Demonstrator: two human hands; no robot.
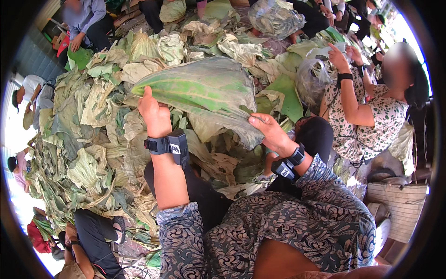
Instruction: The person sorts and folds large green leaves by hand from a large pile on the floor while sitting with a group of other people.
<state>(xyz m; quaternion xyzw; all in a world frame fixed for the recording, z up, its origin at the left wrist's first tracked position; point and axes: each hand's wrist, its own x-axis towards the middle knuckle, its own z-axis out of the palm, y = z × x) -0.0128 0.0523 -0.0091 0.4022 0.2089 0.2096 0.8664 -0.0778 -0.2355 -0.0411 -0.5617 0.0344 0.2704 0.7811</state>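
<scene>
A large broad leaf (204,88) is stretched between my two hands above a heap of leaves. Its middle is green with pale veins, and its outer parts are greyish and wrinkled. At the narrow left end, my left hand (154,111) pinches the leaf with the thumb on top. My right hand (272,132) grips its lower right edge, thumb uppermost and most fingers hidden beneath. Both wrists carry dark strapped devices. Under the held leaf, the heap of wilted leaves (100,109) spreads out, mostly tan and grey-green.
A co-worker in a patterned top (360,116) sits close on my right beside a clear plastic bag (310,76). Another clear bag (277,18) lies at the far side. Several other people sit around the heap. A striped woven sack (395,204) stands at the right.
</scene>
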